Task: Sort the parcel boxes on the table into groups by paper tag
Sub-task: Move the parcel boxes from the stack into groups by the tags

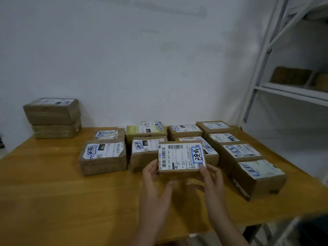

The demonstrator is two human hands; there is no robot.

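I hold a small brown parcel box [181, 157] with a white shipping label and a blue-circled handwritten tag above the wooden table [53, 183]. My left hand [156, 185] grips its left edge, thumb under the front. My right hand [209, 181] grips its right corner, thumb on the label. Behind it lie several tagged boxes: one at the left [103, 157], one in the middle [147, 150], and a row down the right side ending in a box [257, 176] near the table's edge.
Two stacked brown boxes [53, 118] stand at the table's far left by the white wall. A white metal shelf rack [291, 89] with brown parcels stands to the right. The table's front edge runs just below my forearms.
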